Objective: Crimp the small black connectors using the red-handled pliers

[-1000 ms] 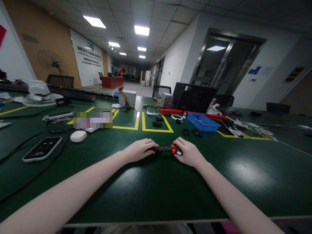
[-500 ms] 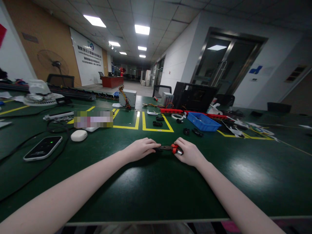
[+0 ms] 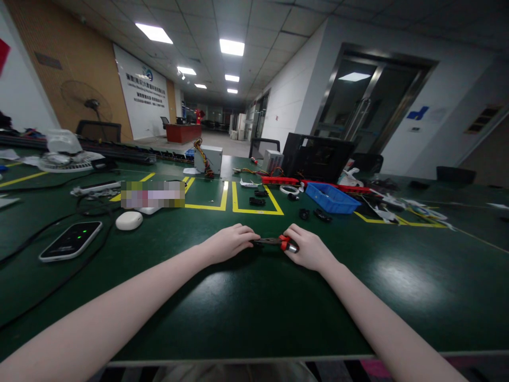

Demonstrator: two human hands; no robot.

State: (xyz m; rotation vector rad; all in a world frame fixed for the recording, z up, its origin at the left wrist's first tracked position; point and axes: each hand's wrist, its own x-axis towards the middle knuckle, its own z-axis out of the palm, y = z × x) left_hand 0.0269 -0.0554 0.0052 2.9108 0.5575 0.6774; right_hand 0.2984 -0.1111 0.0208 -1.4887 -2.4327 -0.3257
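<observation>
My right hand is closed around the red-handled needle-nose pliers, whose metal jaws point left. Opposite them, my left hand is closed, its thumb and fingertips pinching a small black piece at the tip of the jaws. Fingers hide most of that piece, and its kind does not show. Both hands are low over the green table.
Beyond my hands lie bundled black cables within yellow tape and a blue bin to the right. A phone-like device, a white case and a black cord are at left. Further back stands a black computer case.
My left fingertips have shifted slightly left along the pliers' tip. The right hand keeps its hold. A second green light shows on the device at left.
</observation>
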